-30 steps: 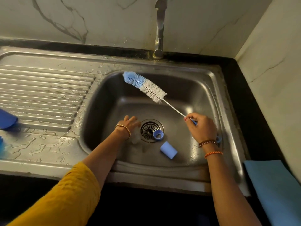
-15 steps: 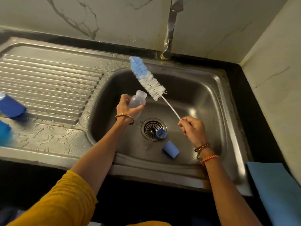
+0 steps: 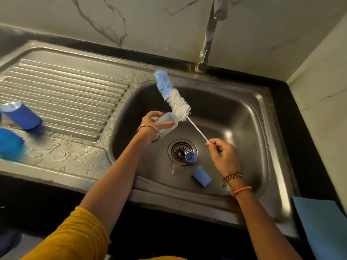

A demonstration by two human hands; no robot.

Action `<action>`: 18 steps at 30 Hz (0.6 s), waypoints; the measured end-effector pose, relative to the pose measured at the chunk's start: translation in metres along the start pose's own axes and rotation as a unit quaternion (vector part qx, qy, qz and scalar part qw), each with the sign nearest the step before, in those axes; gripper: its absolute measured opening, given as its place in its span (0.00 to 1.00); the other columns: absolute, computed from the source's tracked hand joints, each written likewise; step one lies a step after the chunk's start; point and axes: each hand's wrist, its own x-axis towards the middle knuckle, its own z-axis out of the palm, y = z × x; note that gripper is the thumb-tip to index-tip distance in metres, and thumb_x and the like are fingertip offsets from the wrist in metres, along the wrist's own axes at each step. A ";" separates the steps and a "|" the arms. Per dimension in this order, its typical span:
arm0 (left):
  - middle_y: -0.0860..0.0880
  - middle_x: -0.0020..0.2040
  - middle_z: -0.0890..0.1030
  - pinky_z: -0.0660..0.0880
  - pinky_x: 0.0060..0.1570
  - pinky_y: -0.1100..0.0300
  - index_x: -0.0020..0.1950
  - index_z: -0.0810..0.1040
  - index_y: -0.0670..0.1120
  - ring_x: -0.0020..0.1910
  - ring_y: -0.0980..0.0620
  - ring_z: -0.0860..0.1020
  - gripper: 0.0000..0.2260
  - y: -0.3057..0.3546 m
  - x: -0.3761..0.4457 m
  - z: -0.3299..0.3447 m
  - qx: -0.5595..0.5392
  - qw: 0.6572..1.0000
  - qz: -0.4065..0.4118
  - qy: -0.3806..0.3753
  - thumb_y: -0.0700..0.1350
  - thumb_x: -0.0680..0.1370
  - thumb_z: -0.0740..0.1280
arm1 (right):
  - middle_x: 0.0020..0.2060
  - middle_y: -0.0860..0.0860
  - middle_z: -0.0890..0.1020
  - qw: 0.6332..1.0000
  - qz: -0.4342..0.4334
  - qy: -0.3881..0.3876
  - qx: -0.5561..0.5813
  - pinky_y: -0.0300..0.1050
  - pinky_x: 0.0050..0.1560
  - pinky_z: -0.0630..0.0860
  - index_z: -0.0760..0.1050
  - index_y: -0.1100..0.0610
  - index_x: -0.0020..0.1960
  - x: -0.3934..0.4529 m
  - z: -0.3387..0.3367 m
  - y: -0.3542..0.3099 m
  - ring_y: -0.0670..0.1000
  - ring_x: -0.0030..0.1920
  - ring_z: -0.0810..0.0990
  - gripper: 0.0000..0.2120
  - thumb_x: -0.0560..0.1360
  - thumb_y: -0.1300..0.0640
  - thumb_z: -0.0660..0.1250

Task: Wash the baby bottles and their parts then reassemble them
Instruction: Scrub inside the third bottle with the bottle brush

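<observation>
My left hand (image 3: 150, 126) grips a clear baby bottle (image 3: 167, 121) above the steel sink basin (image 3: 244, 117). My right hand (image 3: 222, 154) pinches the wire handle of a bottle brush (image 3: 173, 96) whose blue and white bristles point up and to the left; the white bristles sit just beside the bottle's mouth. On the basin floor a blue screw ring (image 3: 190, 158) lies on the drain (image 3: 181, 151), with a blue cap (image 3: 201, 176) in front of it.
A wet ribbed drainboard (image 3: 62, 94) lies to the left, with a blue bottle (image 3: 21, 115) on its side and another blue object (image 3: 10, 144) at the left edge. The tap (image 3: 207, 38) rises behind the basin. A blue cloth (image 3: 323, 226) lies at the lower right.
My left hand lifted the clear bottle out of the basin and turned its mouth toward the brush. My right hand swung the brush more upright and closer to the bottle.
</observation>
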 end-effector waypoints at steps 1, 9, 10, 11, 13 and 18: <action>0.48 0.57 0.70 0.74 0.43 0.58 0.61 0.72 0.47 0.53 0.49 0.70 0.26 0.001 0.001 -0.001 -0.002 1.000 -0.015 -0.011 0.38 0.66 0.76 | 0.27 0.49 0.77 1.000 -0.003 0.004 -0.012 0.43 0.30 0.70 0.81 0.61 0.43 -0.001 0.000 0.000 0.48 0.28 0.72 0.08 0.76 0.62 0.64; 0.41 0.57 0.77 0.76 0.36 0.62 0.54 0.77 0.45 0.53 0.43 0.78 0.15 0.004 0.010 -0.002 -0.167 0.985 0.037 -0.004 0.42 0.69 0.73 | 0.27 0.41 0.79 0.995 0.096 -0.028 0.029 0.29 0.29 0.70 0.83 0.62 0.44 -0.005 0.004 -0.006 0.38 0.27 0.74 0.08 0.75 0.65 0.65; 0.41 0.58 0.75 0.76 0.32 0.64 0.53 0.77 0.45 0.53 0.43 0.77 0.12 0.004 0.009 -0.002 -0.159 0.986 0.056 -0.006 0.43 0.71 0.72 | 0.22 0.40 0.76 0.992 0.116 -0.030 0.043 0.30 0.27 0.67 0.83 0.60 0.40 -0.005 0.005 -0.007 0.40 0.24 0.72 0.10 0.75 0.65 0.64; 0.42 0.58 0.73 0.75 0.29 0.66 0.53 0.77 0.46 0.51 0.44 0.77 0.09 0.004 0.007 -0.001 -0.135 0.988 0.076 -0.006 0.43 0.73 0.69 | 0.19 0.41 0.73 0.990 0.129 -0.032 0.048 0.33 0.26 0.65 0.82 0.57 0.37 -0.006 0.006 -0.008 0.41 0.24 0.70 0.13 0.75 0.66 0.63; 0.45 0.56 0.70 0.71 0.24 0.68 0.52 0.75 0.47 0.43 0.48 0.74 0.05 0.004 0.003 0.003 -0.079 0.988 0.128 -0.029 0.42 0.77 0.65 | 0.21 0.45 0.72 0.987 0.147 -0.033 0.056 0.37 0.26 0.62 0.78 0.51 0.32 -0.006 0.009 -0.011 0.45 0.24 0.66 0.17 0.76 0.66 0.62; 0.44 0.54 0.73 0.70 0.24 0.66 0.45 0.75 0.53 0.45 0.44 0.74 0.05 0.003 -0.007 0.021 -0.027 0.984 0.150 -0.091 0.45 0.78 0.61 | 0.24 0.48 0.71 0.981 0.173 -0.002 0.087 0.29 0.19 0.60 0.76 0.52 0.33 0.000 0.009 -0.023 0.40 0.17 0.66 0.17 0.77 0.65 0.60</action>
